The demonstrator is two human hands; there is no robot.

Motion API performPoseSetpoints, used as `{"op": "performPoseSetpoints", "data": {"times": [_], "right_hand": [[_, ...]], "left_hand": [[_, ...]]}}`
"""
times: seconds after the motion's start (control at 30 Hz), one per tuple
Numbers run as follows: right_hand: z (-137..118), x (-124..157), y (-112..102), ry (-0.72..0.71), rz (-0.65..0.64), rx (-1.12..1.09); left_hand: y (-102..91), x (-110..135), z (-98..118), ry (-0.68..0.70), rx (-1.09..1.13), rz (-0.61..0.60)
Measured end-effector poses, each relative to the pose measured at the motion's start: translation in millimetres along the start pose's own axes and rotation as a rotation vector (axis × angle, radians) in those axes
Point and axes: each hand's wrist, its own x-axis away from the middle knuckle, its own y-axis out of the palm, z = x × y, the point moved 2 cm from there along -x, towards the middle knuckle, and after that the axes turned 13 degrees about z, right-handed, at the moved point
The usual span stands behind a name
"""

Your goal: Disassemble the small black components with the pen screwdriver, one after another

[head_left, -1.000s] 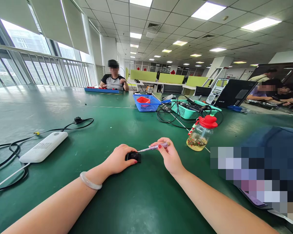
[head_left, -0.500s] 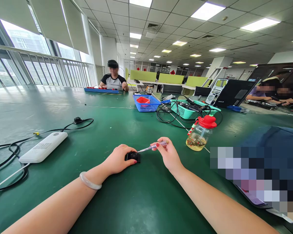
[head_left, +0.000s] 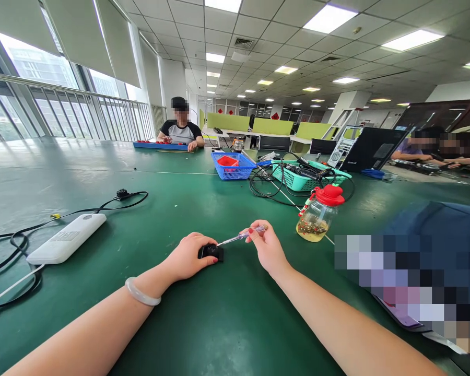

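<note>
My left hand (head_left: 192, 256), with a pale bangle (head_left: 141, 292) on its wrist, is closed round a small black part (head_left: 213, 251) on the green table. Thumb and fingers grip its sides; what kind of part it is I cannot make out. In my right hand (head_left: 267, 246) is a screwdriver (head_left: 243, 236) with a clear purplish handle, pinched between thumb and fingers. Its metal shaft slants down to the left, and the tip meets the top of the black part. Whether the tip sits in a screw is too small to tell.
A white power bank (head_left: 67, 238) with black cables lies left. Ahead right stand a red-lidded bottle (head_left: 315, 219), a green basket (head_left: 297, 180) of cables and a blue basket (head_left: 235, 172). Dark blue fabric (head_left: 434, 224) lies at right. Across the table a person (head_left: 180, 128) sits behind a blue tray (head_left: 160, 147).
The view has shifted slightly, so everything sits a little further left. Both hands keep their grips, and the screwdriver tip stays at the black part. The person opposite has moved a hand slightly.
</note>
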Motion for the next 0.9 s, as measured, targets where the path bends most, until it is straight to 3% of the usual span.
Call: {"op": "performPoseSetpoints", "data": {"times": [0.27,0.5,0.9], "right_hand": [[-5,5,1,-0.011,-0.074,-0.068],[3,0,1,0.012,-0.015,-0.06],[5,-4,0,0.072,-0.025,-0.07]], "left_hand": [[0.5,0,-1,-0.007,-0.003,0.003],[1.0,-1,0,-0.005,-0.006,-0.007],[0.5,0,0,-0.018,-0.015,-0.012]]}}
